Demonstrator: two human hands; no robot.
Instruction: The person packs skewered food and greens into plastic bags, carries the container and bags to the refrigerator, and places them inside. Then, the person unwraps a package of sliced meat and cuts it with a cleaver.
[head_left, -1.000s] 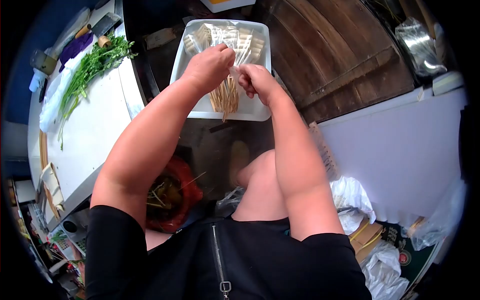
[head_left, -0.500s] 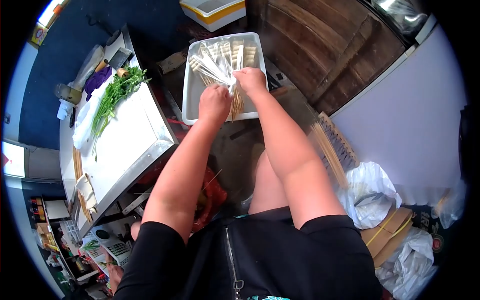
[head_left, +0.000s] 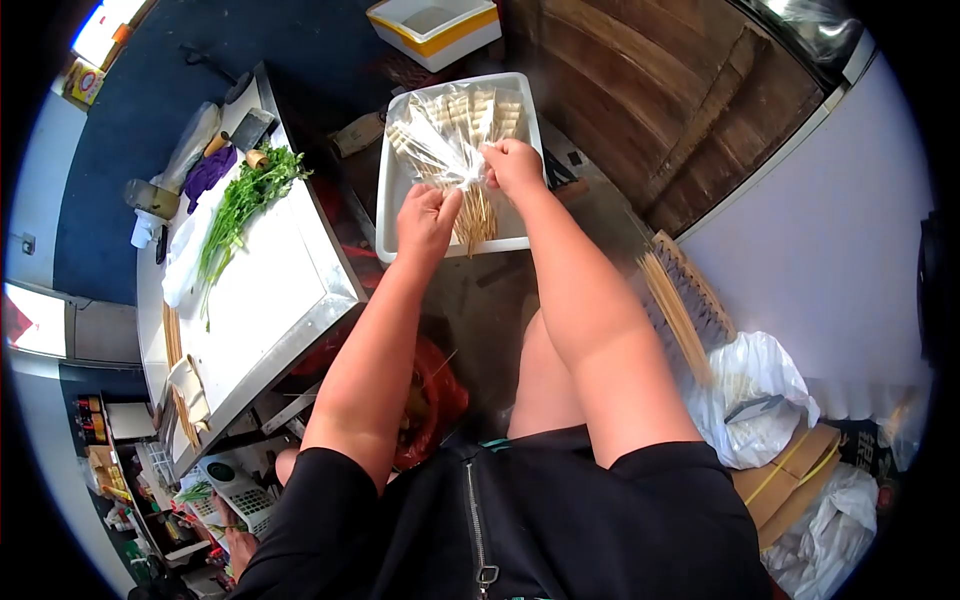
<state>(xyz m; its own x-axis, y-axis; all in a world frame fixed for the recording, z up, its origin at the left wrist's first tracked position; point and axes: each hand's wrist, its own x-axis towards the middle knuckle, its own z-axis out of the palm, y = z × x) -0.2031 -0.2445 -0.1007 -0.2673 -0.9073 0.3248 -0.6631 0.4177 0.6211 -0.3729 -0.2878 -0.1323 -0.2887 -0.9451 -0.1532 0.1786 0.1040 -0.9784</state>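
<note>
A clear plastic bag (head_left: 440, 135) covers rows of pale rolled food on skewers inside a white tray (head_left: 387, 225). The bare skewer sticks (head_left: 475, 222) poke out of the bag toward me, over the tray's near part. My left hand (head_left: 426, 222) is closed on the bag's gathered edge, left of the sticks. On the right, my right hand (head_left: 512, 167) pinches the bag too. Between the two hands the plastic is bunched around the skewers.
Leafy greens (head_left: 235, 215), a cleaver (head_left: 253, 128) and a purple cloth (head_left: 208, 180) lie on the white table at left. A yellow-banded box (head_left: 437, 30) stands beyond the tray. A red-lined bucket (head_left: 435, 385) is below my left arm. Another person's hand (head_left: 240, 548) shows at lower left.
The view has shifted, showing more of the left side. My hands have drawn the bag's plastic together around the skewers, and have moved slightly apart since half a second ago.
</note>
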